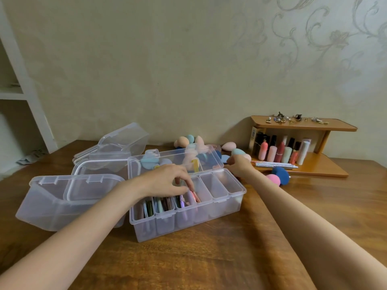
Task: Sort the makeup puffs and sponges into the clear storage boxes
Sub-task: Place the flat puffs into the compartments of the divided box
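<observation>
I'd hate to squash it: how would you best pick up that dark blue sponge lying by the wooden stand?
Probably from above, fingers pinching the rounded sides of the dark blue sponge. It lies loose on the table; the pink sponge crowds its left, so close front to back.

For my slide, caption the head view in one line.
Left hand tucks flat puffs into divided clear box; right hand reaches toward sponges.

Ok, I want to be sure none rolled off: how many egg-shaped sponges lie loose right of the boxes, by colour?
Pink sponges: 3
Teal sponge: 1
Dark blue sponge: 1
Total: 5
</observation>
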Motion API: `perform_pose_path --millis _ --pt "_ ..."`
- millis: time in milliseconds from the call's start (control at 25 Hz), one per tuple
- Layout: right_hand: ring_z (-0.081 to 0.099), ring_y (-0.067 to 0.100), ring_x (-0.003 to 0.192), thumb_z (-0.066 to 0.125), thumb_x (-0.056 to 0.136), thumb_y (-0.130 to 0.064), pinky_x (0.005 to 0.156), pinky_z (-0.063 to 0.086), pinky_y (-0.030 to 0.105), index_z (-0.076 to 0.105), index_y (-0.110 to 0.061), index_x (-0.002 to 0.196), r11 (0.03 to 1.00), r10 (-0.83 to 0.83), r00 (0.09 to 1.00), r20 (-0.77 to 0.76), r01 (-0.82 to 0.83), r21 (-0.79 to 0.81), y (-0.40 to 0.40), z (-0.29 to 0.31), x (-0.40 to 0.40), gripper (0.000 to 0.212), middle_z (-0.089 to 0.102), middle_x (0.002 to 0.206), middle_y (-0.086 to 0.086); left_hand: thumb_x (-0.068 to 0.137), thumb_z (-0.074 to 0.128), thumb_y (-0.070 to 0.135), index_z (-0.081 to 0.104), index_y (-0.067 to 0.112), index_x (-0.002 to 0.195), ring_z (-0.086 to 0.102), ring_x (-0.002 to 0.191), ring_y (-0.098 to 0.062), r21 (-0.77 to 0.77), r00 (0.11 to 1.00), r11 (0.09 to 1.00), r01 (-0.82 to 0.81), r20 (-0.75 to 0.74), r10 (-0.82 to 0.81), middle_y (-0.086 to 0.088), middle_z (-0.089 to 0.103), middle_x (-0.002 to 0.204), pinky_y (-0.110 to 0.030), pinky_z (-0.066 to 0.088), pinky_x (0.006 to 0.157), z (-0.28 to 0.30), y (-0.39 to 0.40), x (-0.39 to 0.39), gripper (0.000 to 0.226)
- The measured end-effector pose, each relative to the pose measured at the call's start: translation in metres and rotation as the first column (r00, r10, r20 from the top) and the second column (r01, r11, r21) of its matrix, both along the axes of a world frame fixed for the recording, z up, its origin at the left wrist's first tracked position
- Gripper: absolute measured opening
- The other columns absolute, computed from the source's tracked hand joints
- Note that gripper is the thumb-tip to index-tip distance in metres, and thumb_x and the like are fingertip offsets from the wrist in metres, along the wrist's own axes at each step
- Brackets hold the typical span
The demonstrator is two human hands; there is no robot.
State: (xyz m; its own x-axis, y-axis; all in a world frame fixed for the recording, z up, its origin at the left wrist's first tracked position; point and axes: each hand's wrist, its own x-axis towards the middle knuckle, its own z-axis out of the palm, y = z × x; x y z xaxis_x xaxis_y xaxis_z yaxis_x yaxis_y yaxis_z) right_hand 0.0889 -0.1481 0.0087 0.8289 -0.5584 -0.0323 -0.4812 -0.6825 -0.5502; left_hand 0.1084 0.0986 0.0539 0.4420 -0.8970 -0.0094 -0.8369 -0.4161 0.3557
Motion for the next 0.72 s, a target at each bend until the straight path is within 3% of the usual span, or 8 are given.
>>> perform_pose_path --millis 200,280,320,400,480,600,720 --pt "0.056 0.022 0.099 0.056 0.092 -0.014 0.090 0.050 0.030 0.049 -0.006 0.125 0.999 -0.020 0.996 0.092 0.017 0.028 -0.001 -0.009 0.011 0.034 0.057 0.122 0.015 0.091 0.055 0.025 0.068 0.030 0.101 0.049 0.096 -0.006 0.002 1.000 1.000 -0.017 -0.018 0.017 0.011 0.054 0.102 -0.026 0.042 0.088 -0.001 0.000 0.004 0.017" --pt "0.061 0.019 0.090 0.059 0.090 -0.016 0.074 0.050 0.023 0.055 -0.004 0.117 0.998 -0.056 0.976 0.211 0.057 0.001 -0.003 0.004 0.001 0.029 0.061 0.117 0.015 0.091 0.055 0.024 0.064 0.030 0.109 0.048 0.092 -0.003 -0.001 0.999 1.000 -0.022 -0.028 0.022 0.012 0.053 0.102 -0.024 0.043 0.086 -0.002 0.000 0.005 0.022" --pt "0.061 0.019 0.086 0.058 0.091 -0.016 0.066 0.043 0.019 0.057 -0.002 0.113 0.996 -0.075 0.950 0.304 0.085 -0.021 -0.002 0.015 -0.008 0.026 0.063 0.113 0.015 0.091 0.054 0.024 0.061 0.031 0.115 0.048 0.092 -0.002 0.008 0.999 1.000 -0.026 -0.027 0.027 0.011 0.053 0.105 -0.023 0.043 0.085 -0.002 0.000 0.004 0.026" --pt "0.060 0.019 0.085 0.059 0.089 -0.016 0.059 0.036 0.018 0.058 -0.001 0.107 0.994 -0.075 0.856 0.511 0.104 -0.029 0.007 0.042 -0.027 0.023 0.064 0.104 0.013 0.092 0.052 0.025 0.058 0.033 0.121 0.047 0.099 -0.006 0.054 1.000 0.998 -0.023 0.019 0.022 0.009 0.053 0.113 -0.023 0.042 0.087 -0.002 -0.001 0.002 0.031" --pt "0.056 0.008 0.070 0.065 0.085 -0.014 0.050 0.043 0.010 0.057 -0.004 0.103 0.999 0.009 0.797 0.604 -0.039 0.036 0.031 0.067 -0.046 0.022 0.061 0.087 0.003 0.091 0.052 0.027 0.060 0.033 0.119 0.046 0.104 -0.009 0.097 0.997 0.995 -0.012 0.082 0.004 0.006 0.053 0.115 -0.029 0.043 0.091 -0.001 -0.002 0.000 0.030" --pt "0.057 0.002 0.062 0.068 0.080 -0.011 0.060 0.050 0.016 0.059 -0.004 0.094 0.965 0.261 0.836 0.483 -0.239 -0.109 0.082 0.076 -0.069 0.018 0.058 0.072 -0.004 0.089 0.056 0.027 0.065 0.032 0.110 0.050 0.101 -0.013 0.107 0.997 0.993 -0.041 0.063 0.034 0.007 0.051 0.113 -0.031 0.046 0.087 0.000 -0.003 -0.004 0.024" --pt "0.057 0.016 0.071 0.066 0.080 -0.011 0.062 0.048 0.027 0.054 -0.005 0.081 0.878 0.457 0.816 0.353 -0.351 -0.326 0.116 0.052 -0.083 0.013 0.058 0.082 0.006 0.086 0.059 0.027 0.065 0.031 0.106 0.054 0.091 -0.016 0.102 0.995 0.991 -0.088 0.060 0.082 0.007 0.052 0.100 -0.034 0.049 0.081 0.002 -0.004 -0.014 0.021"
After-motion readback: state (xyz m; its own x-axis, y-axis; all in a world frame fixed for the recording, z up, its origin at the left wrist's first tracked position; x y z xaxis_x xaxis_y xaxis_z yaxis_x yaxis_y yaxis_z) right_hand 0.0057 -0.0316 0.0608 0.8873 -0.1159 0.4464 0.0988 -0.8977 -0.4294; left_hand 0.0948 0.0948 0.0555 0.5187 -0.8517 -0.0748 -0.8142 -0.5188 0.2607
